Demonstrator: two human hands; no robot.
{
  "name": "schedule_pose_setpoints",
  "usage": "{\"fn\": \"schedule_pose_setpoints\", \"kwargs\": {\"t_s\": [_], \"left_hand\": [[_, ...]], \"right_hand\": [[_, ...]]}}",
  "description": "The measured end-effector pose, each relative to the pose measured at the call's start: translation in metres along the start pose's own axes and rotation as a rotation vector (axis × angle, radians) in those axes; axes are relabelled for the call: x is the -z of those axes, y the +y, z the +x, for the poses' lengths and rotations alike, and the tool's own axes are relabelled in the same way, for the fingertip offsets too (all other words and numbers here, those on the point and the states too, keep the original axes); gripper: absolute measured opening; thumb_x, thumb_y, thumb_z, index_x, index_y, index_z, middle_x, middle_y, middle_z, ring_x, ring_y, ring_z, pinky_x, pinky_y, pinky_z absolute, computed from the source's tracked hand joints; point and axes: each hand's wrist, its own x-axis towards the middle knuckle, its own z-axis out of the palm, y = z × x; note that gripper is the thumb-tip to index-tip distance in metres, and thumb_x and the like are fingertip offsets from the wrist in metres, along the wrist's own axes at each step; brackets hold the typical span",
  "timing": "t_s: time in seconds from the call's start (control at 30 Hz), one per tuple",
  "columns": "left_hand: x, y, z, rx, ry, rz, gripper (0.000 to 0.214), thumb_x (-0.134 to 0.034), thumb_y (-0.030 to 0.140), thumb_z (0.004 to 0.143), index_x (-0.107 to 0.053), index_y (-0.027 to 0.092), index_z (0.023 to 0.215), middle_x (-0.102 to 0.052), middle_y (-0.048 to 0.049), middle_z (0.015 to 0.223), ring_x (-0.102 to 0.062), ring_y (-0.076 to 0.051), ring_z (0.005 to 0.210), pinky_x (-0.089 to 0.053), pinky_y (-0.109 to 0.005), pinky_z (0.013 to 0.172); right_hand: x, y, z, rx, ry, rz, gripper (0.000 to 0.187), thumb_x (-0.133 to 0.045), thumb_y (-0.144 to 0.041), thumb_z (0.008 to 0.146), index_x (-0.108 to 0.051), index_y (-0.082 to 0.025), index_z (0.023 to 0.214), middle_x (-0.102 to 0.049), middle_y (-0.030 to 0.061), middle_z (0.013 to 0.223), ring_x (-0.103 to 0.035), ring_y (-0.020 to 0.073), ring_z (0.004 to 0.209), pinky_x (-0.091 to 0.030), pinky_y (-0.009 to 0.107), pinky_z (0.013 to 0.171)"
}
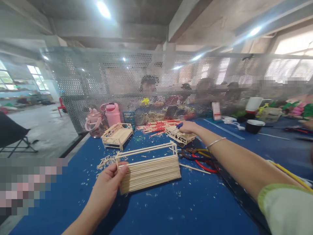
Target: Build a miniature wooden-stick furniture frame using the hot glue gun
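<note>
My left hand (109,181) is closed on the left end of a wooden stick frame (150,173), thumb on its near face. The frame has a wall of stacked pale sticks and an open rail along its top, and it is tilted toward me. My right hand (189,127) is stretched out, fingers closed, at a small stick structure (179,135) farther back. A small dark blue piece (179,125) shows at its fingertips; its kind is not clear. Another stick piece, a bed-like frame (118,135), stands at the back left.
Pliers (204,163) with red and yellow handles lie under my right forearm. Red-tipped sticks (158,126) are piled behind. A pink bottle (112,114) and a pink jug (95,122) stand back left. A perforated screen (122,81) crosses the back; people sit behind it. A black cup (254,127) stands right.
</note>
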Motion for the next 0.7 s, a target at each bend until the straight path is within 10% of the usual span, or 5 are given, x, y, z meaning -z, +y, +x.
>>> {"fn": "schedule_pose_setpoints", "kwargs": {"t_s": [0.37,0.7], "left_hand": [[0.0,0.001,-0.002,0.019,0.049,0.004,0.063,-0.079,0.067,0.039,-0.068,0.019,0.078,-0.074,-0.0046,0.074,-0.066,-0.024,0.07,-0.051,-0.031,0.062],[-0.004,0.002,-0.011,0.037,0.184,0.069,0.075,-0.075,0.074,0.031,-0.067,0.019,0.081,-0.074,-0.005,0.075,-0.064,-0.024,0.072,-0.047,-0.029,0.06]], "right_hand": [[0.0,0.021,-0.015,-0.207,0.117,0.308,0.033,-0.058,-0.034,0.09,-0.057,-0.019,0.119,-0.058,0.0079,0.122,-0.06,0.0216,0.104,-0.052,0.042,0.086],[0.053,0.02,-0.083,-0.139,0.245,0.849,0.026,-0.056,-0.04,0.087,-0.064,-0.017,0.096,-0.068,0.0055,0.091,-0.061,0.0137,0.067,-0.052,0.03,0.064]]}}
